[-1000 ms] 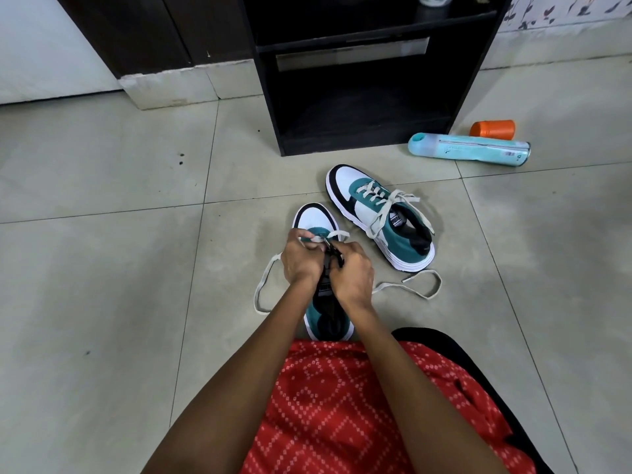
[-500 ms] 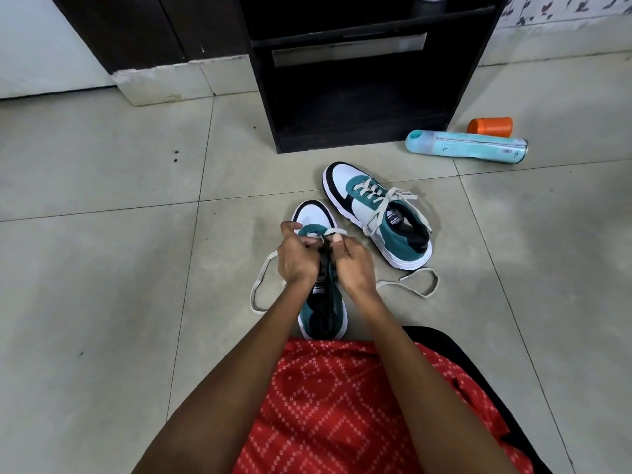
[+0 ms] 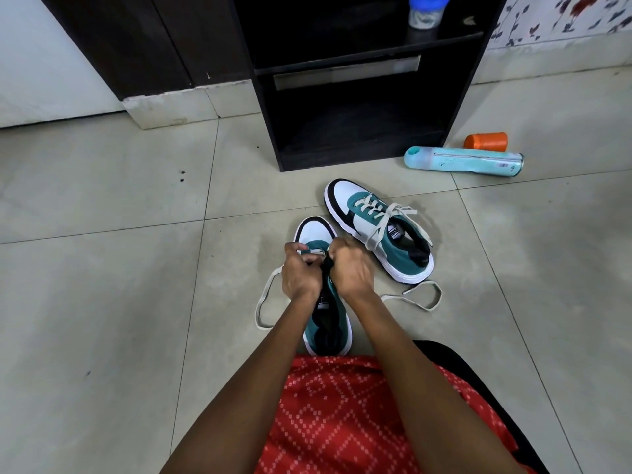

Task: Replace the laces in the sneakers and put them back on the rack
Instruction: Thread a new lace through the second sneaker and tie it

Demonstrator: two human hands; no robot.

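left hand [image 3: 297,271]: pinches lace [image 3: 393,297] at near sneaker [image 3: 330,319] eyelets
right hand [image 3: 349,268]: grips the near sneaker's upper
lace: 2 ends trail on floor [image 3: 102,302]
far sneaker [image 3: 393,248]: laced, before rack [image 3: 359,145]

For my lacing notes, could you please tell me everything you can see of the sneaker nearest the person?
The near sneaker is teal with a white toe, black toe trim and a white sole; the upper looks like suede. It stands upright on the tiled floor, toe toward the rack, heel by the person's lap. A cream lace crosses it only near the toe, its ends trailing on the floor either side. The left hand pinches the lace; the right hand grips the black tongue.
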